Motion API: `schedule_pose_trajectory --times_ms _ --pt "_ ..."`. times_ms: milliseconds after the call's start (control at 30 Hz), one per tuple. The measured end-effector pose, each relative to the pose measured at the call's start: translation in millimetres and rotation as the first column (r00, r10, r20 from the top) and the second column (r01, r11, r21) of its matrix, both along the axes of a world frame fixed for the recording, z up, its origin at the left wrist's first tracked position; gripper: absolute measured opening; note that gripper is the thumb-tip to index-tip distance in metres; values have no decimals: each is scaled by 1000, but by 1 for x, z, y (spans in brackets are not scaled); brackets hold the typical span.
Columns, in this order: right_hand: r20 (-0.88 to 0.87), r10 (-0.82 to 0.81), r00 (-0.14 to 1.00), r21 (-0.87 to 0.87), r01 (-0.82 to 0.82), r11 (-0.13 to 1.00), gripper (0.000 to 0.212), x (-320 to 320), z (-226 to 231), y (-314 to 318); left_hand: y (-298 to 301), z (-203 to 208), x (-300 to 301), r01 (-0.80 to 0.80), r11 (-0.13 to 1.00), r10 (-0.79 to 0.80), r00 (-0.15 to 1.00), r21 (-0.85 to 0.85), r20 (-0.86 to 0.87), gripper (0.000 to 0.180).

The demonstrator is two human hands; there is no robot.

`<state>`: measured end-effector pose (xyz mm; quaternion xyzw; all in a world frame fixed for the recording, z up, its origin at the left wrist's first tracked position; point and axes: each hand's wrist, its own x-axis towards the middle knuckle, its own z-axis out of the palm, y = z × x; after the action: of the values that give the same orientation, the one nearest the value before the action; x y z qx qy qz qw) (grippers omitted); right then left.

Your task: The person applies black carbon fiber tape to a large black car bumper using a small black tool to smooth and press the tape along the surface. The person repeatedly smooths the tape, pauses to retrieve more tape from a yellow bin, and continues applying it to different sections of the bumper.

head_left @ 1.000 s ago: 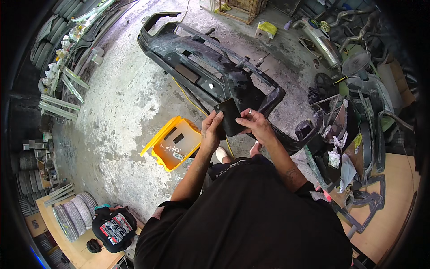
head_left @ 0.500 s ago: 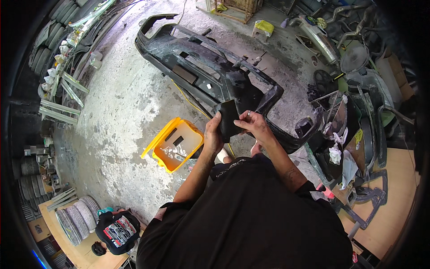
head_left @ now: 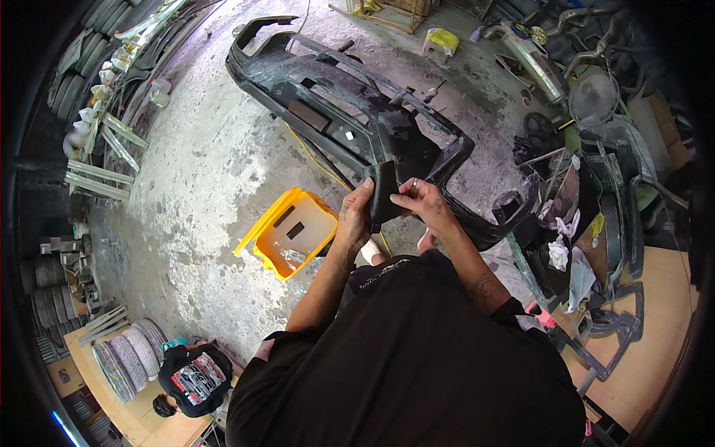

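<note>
At the far left, pale strips (head_left: 97, 184) are jutting out over the floor, and lower down grey tyre-like rounds (head_left: 135, 356) are standing in a row on a wooden bench (head_left: 153, 428). Just right of them, a person (head_left: 196, 378) in a black printed shirt is bending over beside that bench. Further right, a yellow tub (head_left: 269, 217) is sitting on the patchy grey floor (head_left: 190, 190), holding cloudy liquid, with a small dark rectangular piece (head_left: 296, 230) showing inside it. A long black bumper (head_left: 309, 83) is lying slantwise across the floor beyond the tub. Nearer the body, the left hand (head_left: 357, 212) is gripping the left side of a black sheet (head_left: 384, 192), thumb on its face. The sheet is curving a little between the two hands, in front of the near edge of the bumper in this view. The right hand (head_left: 423, 204), wearing a ring, is pinching the sheet's right edge between thumb and fingers. Beyond, a yellow cloth (head_left: 444, 40) is draping a small stool, a silver muffler (head_left: 535, 71) is lying among parts, and crumpled white paper (head_left: 558, 257) is resting in the clutter. At the far right, a light wooden board (head_left: 663, 313) is spreading beneath a dark frame (head_left: 629, 328).
</note>
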<state>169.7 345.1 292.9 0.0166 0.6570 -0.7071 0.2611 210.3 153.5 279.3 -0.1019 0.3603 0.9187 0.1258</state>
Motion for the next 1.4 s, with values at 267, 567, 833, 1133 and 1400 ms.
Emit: schedule_pose_trajectory --times_ms 267,567,833,1133,1400 --pt "89 31 996 -113 -20 993 24 8 -15 1 4 6 2 -60 998 61 997 -34 55 39" --pt "83 -109 991 -176 122 977 31 -3 7 2 0 -3 0 18 997 -17 1000 -73 13 35" --pt "-11 -151 988 -115 149 982 26 -6 8 -1 3 3 3 26 1000 -26 996 -10 82 38" --pt "-85 -160 984 -14 159 987 22 1 -4 -6 2 -2 3 37 988 -28 997 -148 65 34" --pt "201 -157 967 -347 221 912 23 13 -24 -7 12 -4 5 -326 471 -77 910 -820 -406 22"
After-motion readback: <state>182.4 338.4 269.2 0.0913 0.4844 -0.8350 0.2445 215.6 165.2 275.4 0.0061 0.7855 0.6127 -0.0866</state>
